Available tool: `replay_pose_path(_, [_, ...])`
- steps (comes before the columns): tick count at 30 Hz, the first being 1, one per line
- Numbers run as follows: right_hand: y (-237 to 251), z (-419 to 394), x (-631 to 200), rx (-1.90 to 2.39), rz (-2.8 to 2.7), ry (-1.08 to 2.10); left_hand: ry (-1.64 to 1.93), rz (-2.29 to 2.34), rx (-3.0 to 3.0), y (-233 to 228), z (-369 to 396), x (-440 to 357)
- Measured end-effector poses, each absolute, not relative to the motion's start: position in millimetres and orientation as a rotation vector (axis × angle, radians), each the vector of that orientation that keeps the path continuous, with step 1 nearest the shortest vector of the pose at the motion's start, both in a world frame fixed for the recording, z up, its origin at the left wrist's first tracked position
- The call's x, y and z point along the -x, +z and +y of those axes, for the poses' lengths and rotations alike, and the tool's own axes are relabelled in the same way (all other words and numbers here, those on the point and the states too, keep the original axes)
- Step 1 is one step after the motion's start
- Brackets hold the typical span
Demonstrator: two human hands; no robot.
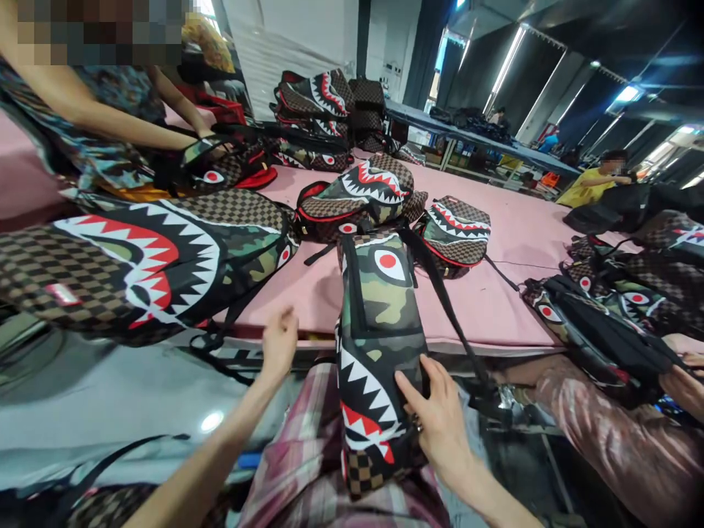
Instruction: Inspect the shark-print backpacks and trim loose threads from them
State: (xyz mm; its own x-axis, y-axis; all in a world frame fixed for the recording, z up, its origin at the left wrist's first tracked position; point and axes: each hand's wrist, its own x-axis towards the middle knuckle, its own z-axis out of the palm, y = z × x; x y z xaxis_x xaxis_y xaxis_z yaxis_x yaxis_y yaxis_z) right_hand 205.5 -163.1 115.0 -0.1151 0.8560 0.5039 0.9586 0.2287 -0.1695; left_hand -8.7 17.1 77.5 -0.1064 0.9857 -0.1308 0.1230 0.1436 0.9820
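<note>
Many camouflage-and-checkered shark-mouth backpacks lie across a wide pink-topped worktable (495, 293), and we hold one of them at its near edge.

Largest nearby is a big shark-mouth backpack lying flat (148, 264) at the table's left, with a co-worker's bare arm (110, 121) reaching over bags behind it. Upright in front of us, leaning on the table edge with its base on our plaid-clothed lap (308, 462), stands the tall green camouflage backpack with a red-and-white eye patch and white shark teeth (379, 345). Our right hand (440, 418) lies on its lower right side, fingers spread and pressing the fabric. Our left hand (279, 343) hangs just left of it, fingers loosely curled, holding nothing.
</note>
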Motion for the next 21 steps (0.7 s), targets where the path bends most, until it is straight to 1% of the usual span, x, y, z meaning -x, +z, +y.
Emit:
replay_pose_path(1, [103.7,-167.1,-200.3,1.660,-2.030,-0.281,1.219,1.447,-1.249,93.8,24.2,8.4])
replay_pose_path(2, [96.1,-170.6,-196.4,1.648,-2.063,-0.267,1.322,1.337,-1.597,111.0,29.0,5.8])
replay_pose_path(3, [92.8,-173.3,-193.8,1.624,-2.112,-0.222,1.310,1.115,-1.996,127.9,31.7,0.5])
replay_pose_path(5, [98.0,-174.1,-191.5,1.559,-2.228,-0.064,0.967,0.553,-2.613,156.2,32.8,-16.3])
replay_pose_path(7, [112.7,-167.3,-190.3,1.507,-2.292,0.072,0.618,0.317,-2.877,172.6,31.2,-35.2])
replay_pose_path(10, [137.0,-146.7,-185.4,1.574,-2.352,0.095,0.313,0.302,-3.011,178.7,28.6,-52.0])
replay_pose_path(12, [150.1,-131.6,-180.0,1.694,-2.465,0.121,0.180,0.298,-3.040,178.5,27.6,-53.3])
replay_pose_path(14, [160.4,-119.1,-175.1,1.800,-2.600,0.214,0.077,0.281,-3.059,179.2,26.5,-50.5])
replay_pose_path(16, [167.9,-110.1,-172.2,1.851,-2.703,0.304,0.038,0.265,-3.066,181.1,24.8,-47.5])
replay_pose_path(21, [170.6,-97.1,-171.1,1.879,-2.824,0.369,0.020,0.296,-3.094,179.7,16.6,-48.2])
